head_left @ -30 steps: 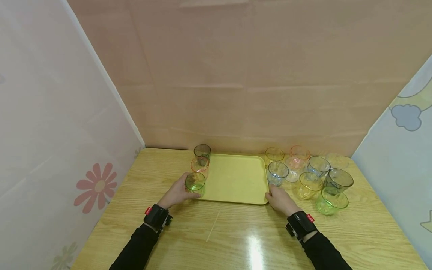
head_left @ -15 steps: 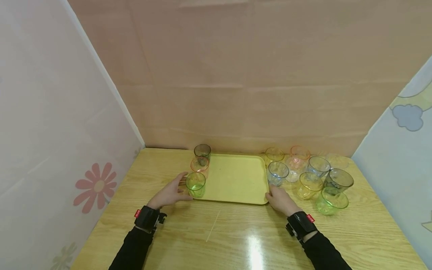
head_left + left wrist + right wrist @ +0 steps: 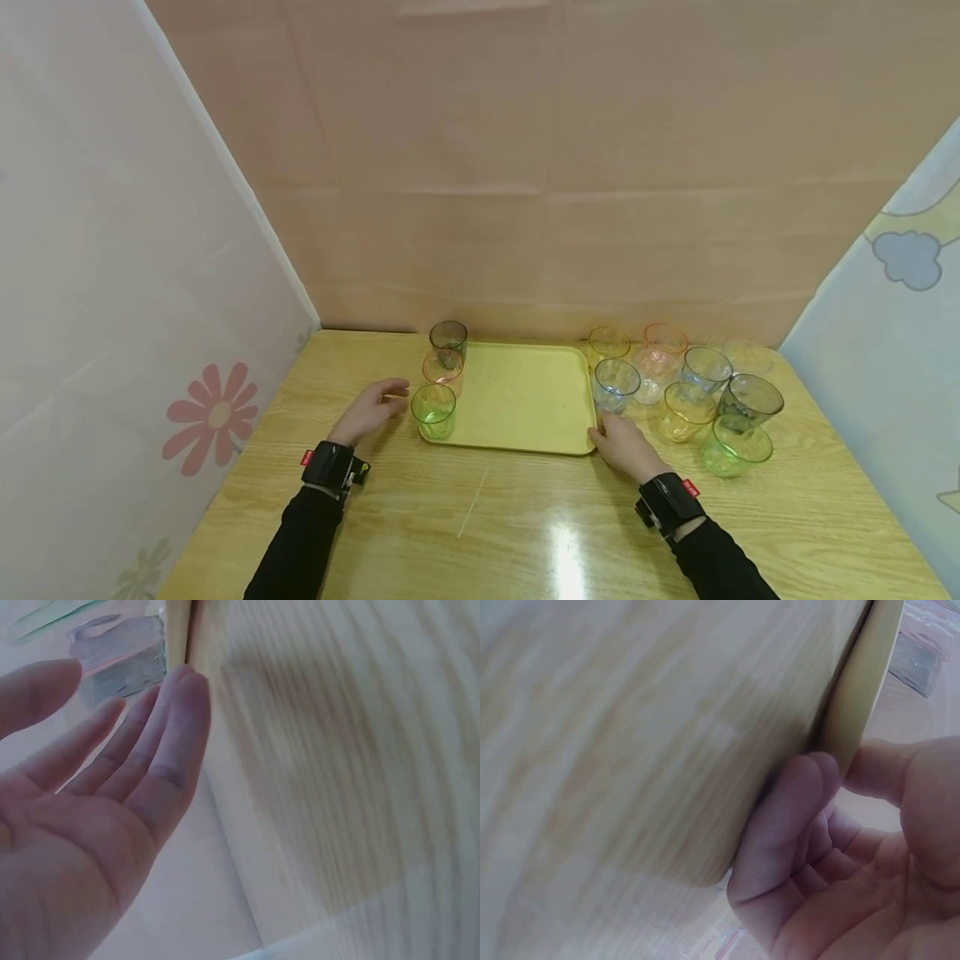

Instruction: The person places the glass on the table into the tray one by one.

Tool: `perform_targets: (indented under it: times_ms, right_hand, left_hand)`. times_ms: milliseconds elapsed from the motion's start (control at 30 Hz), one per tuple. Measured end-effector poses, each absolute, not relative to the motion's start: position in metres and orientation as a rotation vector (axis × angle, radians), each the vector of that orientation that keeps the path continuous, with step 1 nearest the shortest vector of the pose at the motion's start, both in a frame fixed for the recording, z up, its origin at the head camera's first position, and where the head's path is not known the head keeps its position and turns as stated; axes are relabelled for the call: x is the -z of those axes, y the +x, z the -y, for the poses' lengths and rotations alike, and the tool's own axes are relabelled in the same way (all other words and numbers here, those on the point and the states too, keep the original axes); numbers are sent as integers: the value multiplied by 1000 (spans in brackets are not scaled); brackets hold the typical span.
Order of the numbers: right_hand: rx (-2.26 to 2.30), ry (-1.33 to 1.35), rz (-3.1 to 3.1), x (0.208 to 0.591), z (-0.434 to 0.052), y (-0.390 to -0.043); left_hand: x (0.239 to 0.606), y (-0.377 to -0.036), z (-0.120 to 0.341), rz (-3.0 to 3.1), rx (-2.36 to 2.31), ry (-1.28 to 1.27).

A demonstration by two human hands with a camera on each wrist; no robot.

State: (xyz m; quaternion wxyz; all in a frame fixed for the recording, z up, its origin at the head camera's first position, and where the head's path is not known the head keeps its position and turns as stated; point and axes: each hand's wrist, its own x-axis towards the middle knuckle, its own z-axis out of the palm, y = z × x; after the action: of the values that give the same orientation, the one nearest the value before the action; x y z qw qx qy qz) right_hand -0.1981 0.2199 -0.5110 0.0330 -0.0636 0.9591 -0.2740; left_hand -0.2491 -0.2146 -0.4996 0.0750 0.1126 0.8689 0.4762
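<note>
My left hand (image 3: 371,408) is just left of a green glass (image 3: 435,421), touching nothing, its fingers relaxed; the left wrist view shows the bare palm. That glass stands upright at the near left corner of a yellow tray (image 3: 525,400). Behind it, along the tray's left side, are a red-rimmed clear glass (image 3: 441,375) and a dark grey glass (image 3: 448,336). With thumb and fingers, my right hand (image 3: 624,442) pinches the tray's rim at the near right corner. In the right wrist view the tray's edge (image 3: 862,682) lies between thumb and fingertips.
Several glasses crowd the table's right side, among them a blue-rimmed glass (image 3: 617,387) beside the tray, a yellow glass (image 3: 684,417), a dark grey glass (image 3: 750,404) and a green glass (image 3: 731,458). A brown backdrop (image 3: 525,208) rises behind the wooden table (image 3: 480,533).
My left hand has let go of the green glass and drawn away to the left. The glass stays at the tray's corner. My right hand keeps its place at the tray.
</note>
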Motion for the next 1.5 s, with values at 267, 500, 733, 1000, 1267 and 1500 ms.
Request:
perform_targets:
  times_ms: [267, 500, 733, 1000, 1267, 1500]
  right_hand:
    - [857, -182, -2969, 511, -221, -197]
    - [848, -211, -3029, 508, -223, -196]
    - [897, -181, -3021, 507, -226, -193]
    - [936, -117, -3026, 498, -232, -183]
    - [1180, -44, -3202, 478, -247, -167]
    - [1471, -55, -3470, 470, -265, -159]
  left_hand:
    - [506, -269, 197, -2744, -1268, 310]
    - [510, -277, 187, -2739, -1219, 197]
    - [511, -277, 183, -2614, -1221, 158]
    - [512, -279, 182, -2572, -1178, 154]
    - [510, -278, 180, -2530, -1238, 89]
    - [513, -278, 181, -2516, -1245, 87]
